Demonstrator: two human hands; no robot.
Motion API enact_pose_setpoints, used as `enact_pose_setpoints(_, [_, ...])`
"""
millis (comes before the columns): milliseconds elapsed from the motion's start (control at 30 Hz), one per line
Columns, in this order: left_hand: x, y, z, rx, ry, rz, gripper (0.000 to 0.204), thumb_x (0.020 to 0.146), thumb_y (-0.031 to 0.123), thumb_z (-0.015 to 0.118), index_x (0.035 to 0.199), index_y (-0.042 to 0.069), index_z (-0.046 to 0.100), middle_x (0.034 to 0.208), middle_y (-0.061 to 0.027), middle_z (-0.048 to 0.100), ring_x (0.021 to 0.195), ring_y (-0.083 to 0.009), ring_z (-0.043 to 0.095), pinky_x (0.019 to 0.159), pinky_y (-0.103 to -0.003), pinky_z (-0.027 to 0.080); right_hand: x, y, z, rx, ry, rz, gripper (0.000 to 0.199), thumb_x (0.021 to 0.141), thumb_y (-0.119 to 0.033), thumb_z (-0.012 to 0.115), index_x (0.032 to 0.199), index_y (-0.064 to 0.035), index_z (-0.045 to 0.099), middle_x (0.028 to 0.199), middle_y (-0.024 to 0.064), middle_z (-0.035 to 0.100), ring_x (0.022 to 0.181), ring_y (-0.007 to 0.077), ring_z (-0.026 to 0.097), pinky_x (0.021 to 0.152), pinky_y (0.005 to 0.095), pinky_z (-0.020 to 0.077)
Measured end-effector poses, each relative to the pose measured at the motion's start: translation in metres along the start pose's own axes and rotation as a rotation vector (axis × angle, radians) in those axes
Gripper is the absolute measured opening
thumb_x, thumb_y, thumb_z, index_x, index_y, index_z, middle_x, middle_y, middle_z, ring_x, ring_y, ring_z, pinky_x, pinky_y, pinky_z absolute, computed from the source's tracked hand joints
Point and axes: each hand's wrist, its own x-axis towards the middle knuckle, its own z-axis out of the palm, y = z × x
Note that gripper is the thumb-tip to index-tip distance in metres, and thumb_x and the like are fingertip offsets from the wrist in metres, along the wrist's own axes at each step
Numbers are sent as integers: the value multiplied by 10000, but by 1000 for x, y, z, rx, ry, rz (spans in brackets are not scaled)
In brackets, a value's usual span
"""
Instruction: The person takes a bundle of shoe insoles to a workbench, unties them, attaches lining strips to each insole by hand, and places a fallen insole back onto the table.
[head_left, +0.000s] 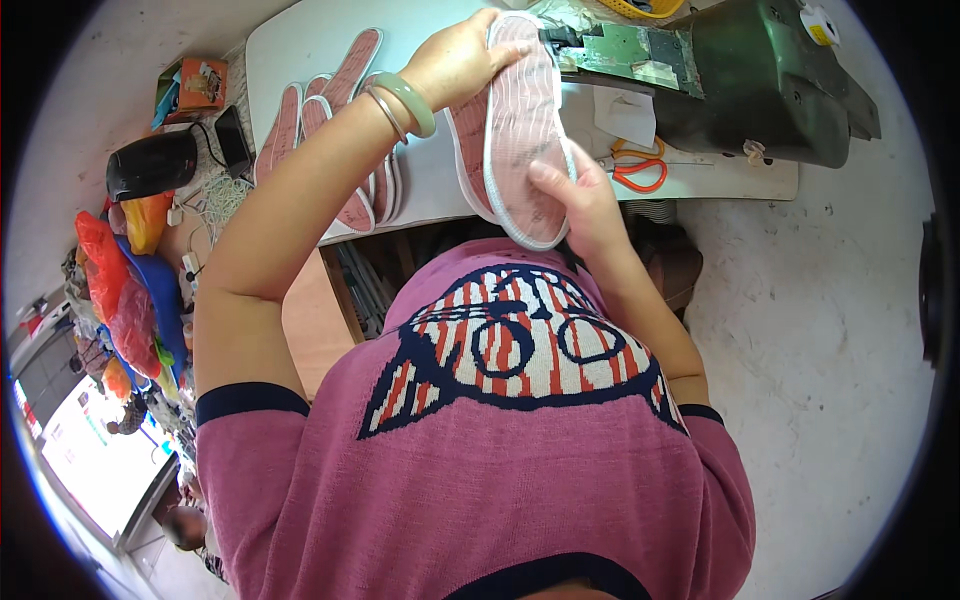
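Note:
Both my hands hold a pink insole (525, 120) with white stitched lines and a white bound edge. My left hand (455, 62), with a green bangle and a silver one at the wrist, grips its far end, thumb on top. Lower down, my right hand (592, 205) pinches the near right side, its thumb lying on the face and the fingers hidden beneath. Another pink insole (468, 150) lies on the table partly under the held one. The held insole's far right edge is close to the dark green sewing machine (760, 80).
More insoles (345, 85) are spread in a pile at the left of the white table (290, 50). Orange-handled scissors (640, 170) and a white paper piece (625, 112) lie beside the machine. A yellow basket (645, 8) is at the back; colourful bags (120, 290) crowd the left.

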Motion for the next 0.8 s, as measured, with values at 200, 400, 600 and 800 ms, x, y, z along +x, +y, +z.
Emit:
enact_pose_setpoints(200, [18,0,-3,75,259,133,430,872,370,626,1092,4,576,974,-176,669,881,-278,652,776,-368,502,23,-10,-12,53,32,-23,311,913,-134,586,1184,13,551,1032,52,639,886,101,611,806,250,486])
enact_pose_setpoints(400, [43,-11,-5,-174,305,211,441,849,328,661,1069,-39,554,962,-182,668,893,-262,657,777,-345,511,47,-14,-18,29,68,-83,291,917,-177,593,1133,18,585,975,47,654,845,92,611,776,233,483])
enact_pose_setpoints(600, [69,-37,-5,-378,209,55,395,868,265,644,1086,-48,543,989,-158,665,871,-238,659,785,-349,520,59,-20,-10,48,127,-96,278,927,-189,581,1110,21,592,973,50,657,858,99,616,776,231,480])
enact_pose_setpoints(800, [44,-29,-14,-1593,-251,224,582,958,509,411,1159,-28,515,1060,-164,631,962,-248,627,870,-385,503,50,-6,8,181,76,-96,297,944,-204,559,1141,18,561,1037,65,646,920,120,616,810,243,473])
